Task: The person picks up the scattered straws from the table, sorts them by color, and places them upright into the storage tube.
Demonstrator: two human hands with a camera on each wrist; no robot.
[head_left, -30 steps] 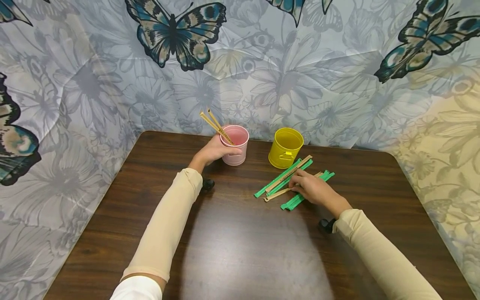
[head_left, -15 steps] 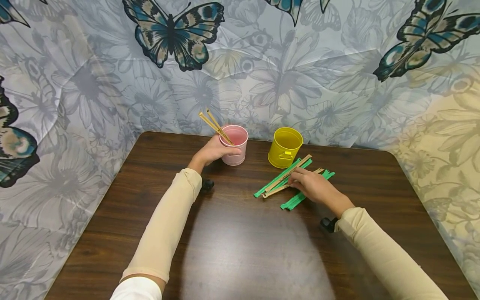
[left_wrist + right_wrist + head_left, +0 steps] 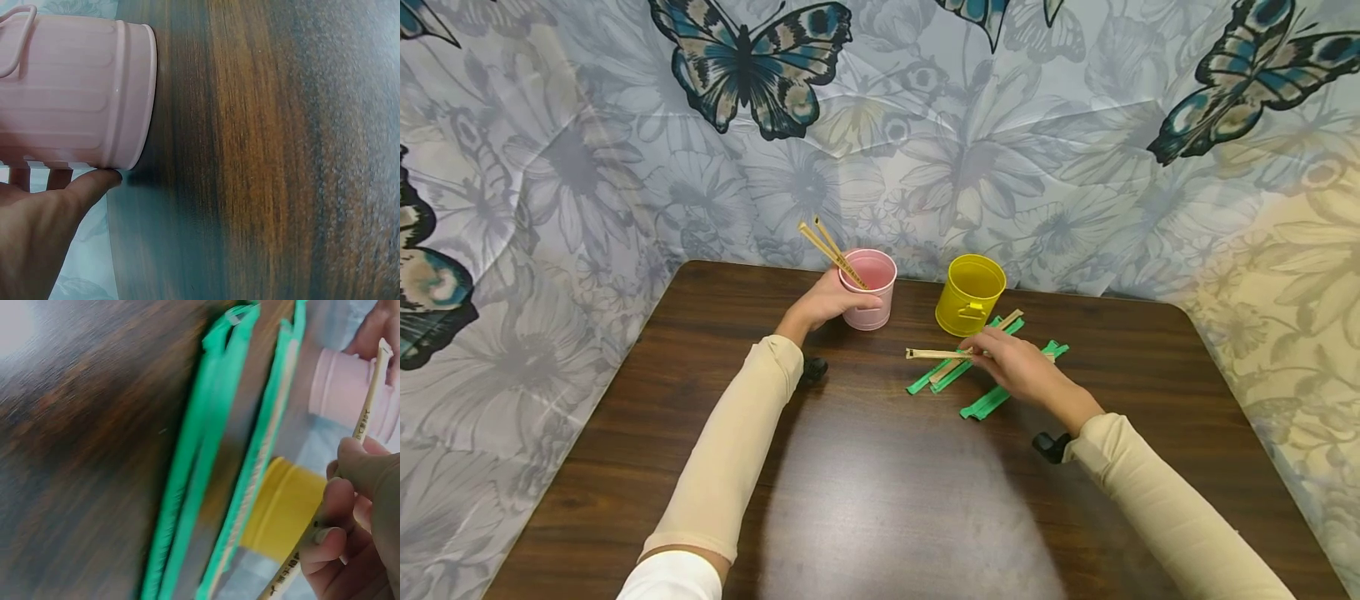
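My left hand [image 3: 823, 302] holds a small pink bucket [image 3: 871, 320], its thumb across the front; in the left wrist view other fingers are partly hidden behind the bucket [image 3: 56, 94]. Two tan wrapped straws [image 3: 830, 250] lean out of the bucket's left side. My right hand [image 3: 1018, 367] pinches another tan wrapped straw [image 3: 934, 354] above a small pile. The right wrist view shows thumb and fingers around this straw [image 3: 369, 412], with printing on its wrapper. Beneath the hand lie several green wrapped straws [image 3: 987, 406] and a tan one [image 3: 1012, 318].
A yellow bucket [image 3: 958, 308] with a small handle stands right of the pink one, just behind the pile. The dark wooden table [image 3: 887, 500] meets a butterfly-patterned cloth backdrop [image 3: 970, 167] at its far edge.
My right hand has lifted a tan straw off the pile, and the straw's left end has swung up toward the back. My left hand and the pink bucket stay in place.
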